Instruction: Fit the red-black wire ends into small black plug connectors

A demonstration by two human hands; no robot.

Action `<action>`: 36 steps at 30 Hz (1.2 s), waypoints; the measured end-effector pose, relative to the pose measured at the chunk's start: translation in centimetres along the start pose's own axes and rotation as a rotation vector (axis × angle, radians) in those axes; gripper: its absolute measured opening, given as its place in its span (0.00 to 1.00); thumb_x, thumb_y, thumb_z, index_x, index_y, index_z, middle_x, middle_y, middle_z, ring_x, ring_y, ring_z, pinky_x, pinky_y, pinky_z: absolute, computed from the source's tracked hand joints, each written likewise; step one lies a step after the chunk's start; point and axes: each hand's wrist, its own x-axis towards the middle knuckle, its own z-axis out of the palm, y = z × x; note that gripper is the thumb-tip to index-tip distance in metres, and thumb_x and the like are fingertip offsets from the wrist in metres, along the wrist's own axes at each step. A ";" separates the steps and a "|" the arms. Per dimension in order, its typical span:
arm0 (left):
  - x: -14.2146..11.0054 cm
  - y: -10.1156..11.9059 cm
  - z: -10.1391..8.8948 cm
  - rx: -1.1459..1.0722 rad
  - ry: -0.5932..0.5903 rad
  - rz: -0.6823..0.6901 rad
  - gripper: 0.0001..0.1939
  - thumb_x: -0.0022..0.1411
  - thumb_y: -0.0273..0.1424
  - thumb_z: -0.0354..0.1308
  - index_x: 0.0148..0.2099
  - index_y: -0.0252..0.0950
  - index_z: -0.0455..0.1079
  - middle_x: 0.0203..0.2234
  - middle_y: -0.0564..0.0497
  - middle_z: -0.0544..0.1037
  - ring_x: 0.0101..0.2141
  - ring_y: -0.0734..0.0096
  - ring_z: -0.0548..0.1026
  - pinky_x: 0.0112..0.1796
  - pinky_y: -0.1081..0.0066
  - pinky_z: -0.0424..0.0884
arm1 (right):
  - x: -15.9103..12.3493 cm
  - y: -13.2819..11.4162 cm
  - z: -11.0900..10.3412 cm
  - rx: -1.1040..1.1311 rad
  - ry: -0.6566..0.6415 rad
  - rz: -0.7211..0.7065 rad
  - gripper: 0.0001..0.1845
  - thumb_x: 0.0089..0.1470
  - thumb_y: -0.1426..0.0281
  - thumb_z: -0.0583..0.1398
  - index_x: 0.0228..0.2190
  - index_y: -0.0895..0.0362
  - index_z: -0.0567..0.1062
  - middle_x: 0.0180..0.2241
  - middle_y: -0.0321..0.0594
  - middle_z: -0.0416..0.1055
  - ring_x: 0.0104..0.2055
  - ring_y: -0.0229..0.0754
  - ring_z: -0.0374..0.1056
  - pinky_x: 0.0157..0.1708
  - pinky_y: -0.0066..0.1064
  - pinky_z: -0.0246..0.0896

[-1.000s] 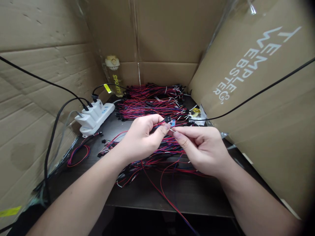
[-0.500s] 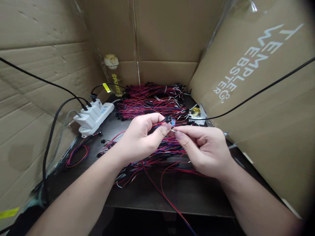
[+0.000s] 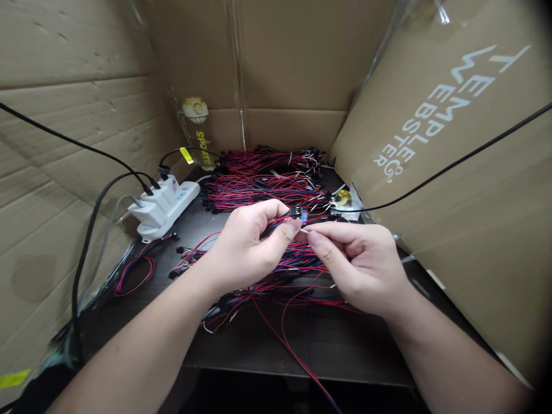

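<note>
Goes barehanded, with the left hand and right hand uncovered from fingertips to wrist. Has smooth thumbs with short, rounded thumbnails. Continues into a bare left forearm and bare right forearm, both narrow at the wrist and broadening toward the elbow. Shows a tiny spot on the left forearm. Runs out of view at the lower edge.

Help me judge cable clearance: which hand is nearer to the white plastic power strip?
Left. The left hand is to the right of the white plastic power strip; the right hand is farther right, beyond the left hand.
</note>
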 end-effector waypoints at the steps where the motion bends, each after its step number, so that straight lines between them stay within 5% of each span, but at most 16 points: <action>1: 0.0 0.0 0.0 0.019 0.011 0.004 0.13 0.69 0.36 0.56 0.33 0.34 0.68 0.24 0.55 0.68 0.25 0.76 0.63 0.27 0.72 0.60 | 0.0 0.0 0.0 -0.014 -0.006 0.003 0.11 0.62 0.73 0.61 0.34 0.58 0.85 0.24 0.39 0.78 0.22 0.35 0.68 0.21 0.23 0.64; 7: -0.1 0.2 0.0 0.052 0.029 0.005 0.12 0.69 0.35 0.56 0.32 0.34 0.67 0.23 0.56 0.66 0.24 0.77 0.61 0.26 0.72 0.58 | 0.0 0.0 0.1 0.015 -0.028 0.036 0.12 0.62 0.72 0.60 0.31 0.58 0.84 0.21 0.36 0.71 0.21 0.33 0.61 0.20 0.24 0.58; 13: 0.0 0.5 -0.1 -0.184 -0.035 -0.070 0.14 0.69 0.37 0.57 0.33 0.34 0.69 0.26 0.53 0.71 0.28 0.74 0.66 0.31 0.72 0.63 | 0.4 -0.4 0.0 0.328 -0.054 0.235 0.13 0.64 0.68 0.60 0.33 0.58 0.84 0.19 0.34 0.66 0.20 0.32 0.55 0.18 0.25 0.49; 18: -0.2 0.8 -0.3 -0.246 -0.073 -0.119 0.14 0.69 0.34 0.56 0.31 0.33 0.71 0.23 0.54 0.68 0.25 0.76 0.62 0.27 0.72 0.59 | 0.3 -0.3 -0.2 0.462 -0.099 0.332 0.14 0.63 0.64 0.62 0.33 0.58 0.85 0.19 0.34 0.64 0.20 0.31 0.51 0.17 0.26 0.44; 36: -0.2 0.9 -0.4 -0.168 -0.047 -0.077 0.12 0.68 0.32 0.56 0.32 0.33 0.72 0.28 0.50 0.76 0.30 0.72 0.71 0.32 0.70 0.68 | 0.5 0.0 0.0 0.439 -0.143 0.310 0.17 0.62 0.60 0.63 0.33 0.60 0.85 0.16 0.34 0.61 0.18 0.33 0.51 0.16 0.26 0.46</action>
